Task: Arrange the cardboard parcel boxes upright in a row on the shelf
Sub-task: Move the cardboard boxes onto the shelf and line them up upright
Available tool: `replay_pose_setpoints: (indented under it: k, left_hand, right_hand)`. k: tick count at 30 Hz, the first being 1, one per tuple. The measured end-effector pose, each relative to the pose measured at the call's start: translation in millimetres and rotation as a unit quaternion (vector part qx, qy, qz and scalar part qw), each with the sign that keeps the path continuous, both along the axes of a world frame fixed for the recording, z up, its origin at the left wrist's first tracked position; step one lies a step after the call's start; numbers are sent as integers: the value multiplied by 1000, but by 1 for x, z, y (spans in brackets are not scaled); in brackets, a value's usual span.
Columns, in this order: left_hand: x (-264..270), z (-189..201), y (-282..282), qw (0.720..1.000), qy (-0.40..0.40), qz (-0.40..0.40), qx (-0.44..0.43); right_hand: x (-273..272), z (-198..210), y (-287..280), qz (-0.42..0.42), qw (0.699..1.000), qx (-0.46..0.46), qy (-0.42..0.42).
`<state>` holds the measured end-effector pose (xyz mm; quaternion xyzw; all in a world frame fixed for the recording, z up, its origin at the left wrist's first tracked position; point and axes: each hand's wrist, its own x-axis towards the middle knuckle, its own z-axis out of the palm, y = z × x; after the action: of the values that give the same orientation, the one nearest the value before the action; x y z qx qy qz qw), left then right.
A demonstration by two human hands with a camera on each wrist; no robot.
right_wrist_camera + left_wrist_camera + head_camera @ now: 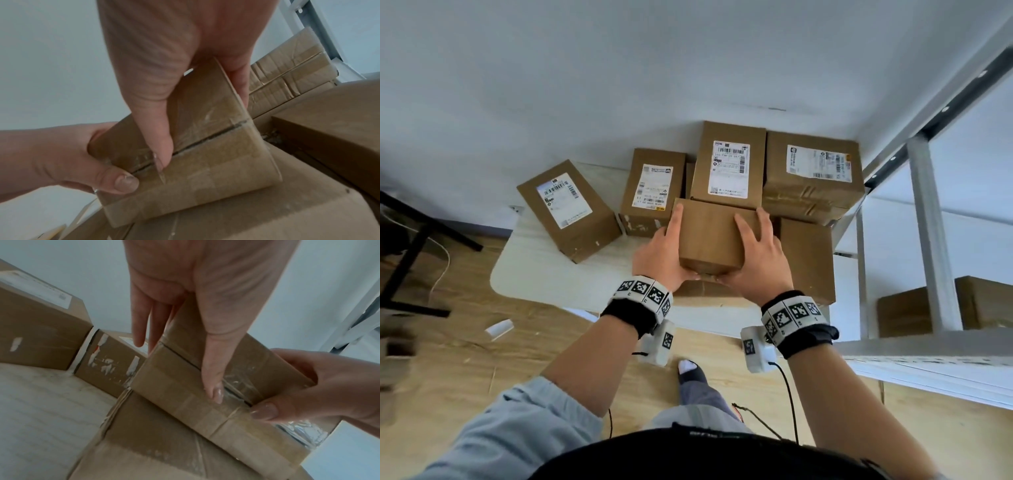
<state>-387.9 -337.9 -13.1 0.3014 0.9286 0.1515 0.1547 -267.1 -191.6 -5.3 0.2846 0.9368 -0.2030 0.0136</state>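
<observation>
A small plain cardboard box [714, 236] is held between both hands at the middle of the pile. My left hand [666, 250] grips its left side, fingers along the side and thumb on the taped near face [185, 394]. On the right side my right hand [756, 253] grips it the same way, its thumb lying on the tape seam [216, 154]. The box sits on or just above a larger flat box [246, 211]; I cannot tell whether they touch. The metal shelf [928, 349] stands at the right.
Labelled boxes lie on the white table [544, 270]: one skewed at the left [568, 209], one behind my left hand [652, 192], a bigger one [729, 164] and a wide one [811, 174]. Another box [808, 260] lies beside my right hand. Boxes [979, 305] sit on a lower shelf.
</observation>
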Motion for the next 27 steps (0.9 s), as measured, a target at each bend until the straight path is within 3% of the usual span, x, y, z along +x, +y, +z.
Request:
replay_pose_setpoints:
  k: [6,12,22,27]
  left_hand:
    - [13,22,-29,999,11,-5,32]
    - [54,34,-71,997,21,-24,68]
    - [173,48,-100,982,-42,-68,170]
    - [228,52,-70,970,-20,-177,168]
  right_hand:
    - [22,24,-29,4,999,23,49]
    - [78,42,-76,-22,995,39,88]
    - [226,34,-128,-159,971,24,180]
    - [297,34,-118,-265,945,-7,193]
